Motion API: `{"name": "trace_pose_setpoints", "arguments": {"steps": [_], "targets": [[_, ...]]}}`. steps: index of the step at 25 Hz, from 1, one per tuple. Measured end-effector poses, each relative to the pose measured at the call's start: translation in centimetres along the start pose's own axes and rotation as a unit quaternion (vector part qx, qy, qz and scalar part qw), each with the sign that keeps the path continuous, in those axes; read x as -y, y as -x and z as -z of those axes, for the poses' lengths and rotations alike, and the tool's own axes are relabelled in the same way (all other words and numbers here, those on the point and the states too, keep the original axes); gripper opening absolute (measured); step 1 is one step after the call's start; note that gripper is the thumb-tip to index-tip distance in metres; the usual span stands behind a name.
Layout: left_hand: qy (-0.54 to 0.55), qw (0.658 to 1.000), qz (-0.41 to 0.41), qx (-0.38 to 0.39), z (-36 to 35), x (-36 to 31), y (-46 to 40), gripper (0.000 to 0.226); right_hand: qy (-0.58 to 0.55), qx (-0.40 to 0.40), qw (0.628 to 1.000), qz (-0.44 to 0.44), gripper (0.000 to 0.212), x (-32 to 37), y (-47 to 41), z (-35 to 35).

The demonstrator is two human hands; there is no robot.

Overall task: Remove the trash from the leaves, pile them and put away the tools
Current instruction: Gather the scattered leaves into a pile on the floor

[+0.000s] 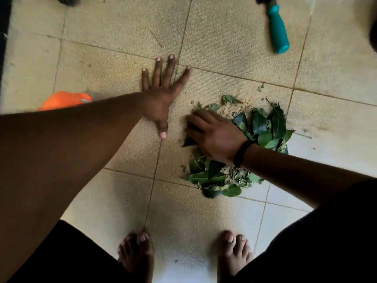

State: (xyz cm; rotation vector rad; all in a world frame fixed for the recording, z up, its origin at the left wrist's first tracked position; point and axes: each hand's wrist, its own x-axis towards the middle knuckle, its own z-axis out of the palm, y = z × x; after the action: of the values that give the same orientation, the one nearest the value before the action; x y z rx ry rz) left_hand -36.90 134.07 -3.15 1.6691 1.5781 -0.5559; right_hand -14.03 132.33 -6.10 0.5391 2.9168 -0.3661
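At the far left, well apart from both hands, an orange object (65, 100) shows from behind the left forearm; too much is hidden to name it. The left hand (158, 99) lies flat on the tiled floor (114, 64), fingers spread and straight, holding nothing. It looks planted there as a brace while the person leans forward, or as a wall to stop scraps sliding away. Just to its right, the right hand (212, 135) rests on the near-left edge of the leaf pile (244, 144), fingers curved down over the leaves; whether they pinch anything underneath I cannot tell. A dark band circles that wrist. The leaves spread away from this hand to the right and toward the person's feet, with crumbs and a few loose bits lying beyond the fingertips. The hand's cupped set suggests it is raking strays into the heap. Farther off, up and right of both hands, a teal-handled tool (278, 33) lies untouched on the floor, its working end out of frame. No writing or brand is legible anywhere.
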Motion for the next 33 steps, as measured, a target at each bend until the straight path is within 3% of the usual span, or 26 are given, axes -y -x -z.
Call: {"name": "trace_pose_setpoints", "arguments": {"steps": [2,4,8,10,12,15,19,21,26,30,33], "targets": [[-0.006,1.0,0.007,-0.003,-0.1,0.2,0.0,0.187,0.0,-0.035,0.997,-0.063,0.038,-1.3,1.3,0.4],[-0.008,1.0,0.009,-0.008,0.0,0.1,0.0,0.188,-0.007,-0.052,0.996,-0.069,0.044,0.1,1.9,0.6],[0.002,1.0,0.007,-0.013,-0.2,0.1,0.1,0.187,-0.022,-0.015,0.994,0.11,0.05,8.3,4.6,-2.1],[0.003,1.0,0.006,-0.013,-0.3,0.2,0.1,0.187,0.009,0.014,0.98,0.199,0.049,9.4,6.3,-3.7],[0.004,1.0,0.006,-0.012,-0.3,0.2,0.1,0.186,0.048,0.017,0.973,0.224,0.054,7.7,6.6,-4.6],[0.007,1.0,0.009,-0.015,-0.2,0.1,0.1,0.185,0.063,-0.009,0.988,0.137,0.064,4.2,5.1,-4.1],[0.004,1.0,0.006,-0.02,-0.7,0.2,0.0,0.185,0.049,-0.047,0.998,0.004,0.063,1.1,5.1,-2.0],[0.007,1.0,0.0,-0.023,-0.8,0.3,0.0,0.184,0.032,-0.067,0.997,0.035,0.059,2.1,6.3,-1.9],[0.013,1.0,-0.01,-0.019,-0.8,0.5,0.0,0.182,0.077,-0.037,0.972,0.218,0.054,7.4,10.5,-5.7],[-0.008,1.0,-0.004,-0.022,-0.9,0.5,-0.2,0.182,0.158,-0.06,0.971,0.169,0.063,2.2,10.2,-5.5],[-0.001,0.999,-0.009,-0.036,-1.6,-0.1,-0.2,0.172,0.11,-0.089,0.987,0.082,0.063,1.0,9.1,-2.9]]}}
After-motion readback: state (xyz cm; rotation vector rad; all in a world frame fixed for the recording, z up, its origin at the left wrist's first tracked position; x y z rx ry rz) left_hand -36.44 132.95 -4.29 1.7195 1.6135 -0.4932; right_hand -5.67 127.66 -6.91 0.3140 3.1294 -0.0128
